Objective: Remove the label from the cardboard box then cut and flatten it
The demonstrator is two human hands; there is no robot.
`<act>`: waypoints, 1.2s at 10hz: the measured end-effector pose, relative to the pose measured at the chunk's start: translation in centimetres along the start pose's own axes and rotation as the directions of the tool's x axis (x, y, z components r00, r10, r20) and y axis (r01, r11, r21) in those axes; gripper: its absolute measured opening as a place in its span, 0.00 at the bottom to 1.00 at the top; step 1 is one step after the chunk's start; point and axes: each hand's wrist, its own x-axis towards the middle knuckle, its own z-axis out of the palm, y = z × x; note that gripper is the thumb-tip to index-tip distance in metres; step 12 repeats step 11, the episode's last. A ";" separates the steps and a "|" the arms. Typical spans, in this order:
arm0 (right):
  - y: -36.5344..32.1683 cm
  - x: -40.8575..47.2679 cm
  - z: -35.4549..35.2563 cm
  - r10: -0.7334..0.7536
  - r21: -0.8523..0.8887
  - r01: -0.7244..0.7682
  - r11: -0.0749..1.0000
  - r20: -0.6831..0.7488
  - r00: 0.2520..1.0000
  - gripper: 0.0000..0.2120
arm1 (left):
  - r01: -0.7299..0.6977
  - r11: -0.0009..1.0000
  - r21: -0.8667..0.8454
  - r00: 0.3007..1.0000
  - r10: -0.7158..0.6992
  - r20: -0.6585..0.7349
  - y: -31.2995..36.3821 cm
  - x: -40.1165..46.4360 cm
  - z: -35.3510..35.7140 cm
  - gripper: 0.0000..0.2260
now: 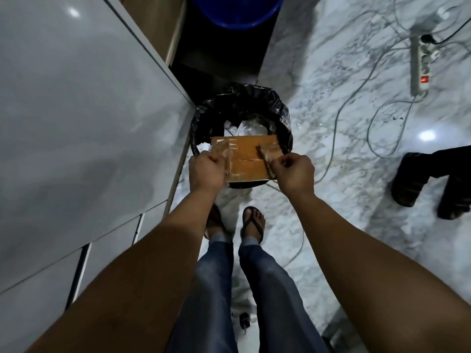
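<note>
Both hands grip a flat cardboard box over a bin

The left hand [207,167] clutches crinkled clear tape at the brown cardboard box [248,159]; the right hand [294,171] pinches a peeling strip. Below sits a round bin [280,115] lined with glossy black plastic, on a marble-patterned floor [344,174].

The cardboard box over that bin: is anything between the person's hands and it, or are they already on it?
Nothing visible stands between. The left hand grips the left end of the cardboard box, over clear tape, and the right hand pinches peeling tape at its right end. The box is held just above the black-lined trash bin.
</note>
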 end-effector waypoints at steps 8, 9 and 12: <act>0.7 2.9 0.9 -0.141 -0.334 0.213 0.918 0.228 0.963 0.35 | -0.242 0.956 0.166 0.962 0.215 0.169 -1.5 0.7 1.2 0.31; -0.4 1.0 -0.7 -0.164 -0.298 0.235 0.925 0.243 0.956 0.35 | -0.269 0.944 0.191 0.956 0.237 0.175 -0.9 -0.8 -0.7 0.32; -3.4 -3.5 -3.5 -0.252 -0.263 0.318 0.911 0.256 0.933 0.33 | -0.416 0.892 0.179 0.909 0.400 0.119 0.7 -5.6 -4.7 0.28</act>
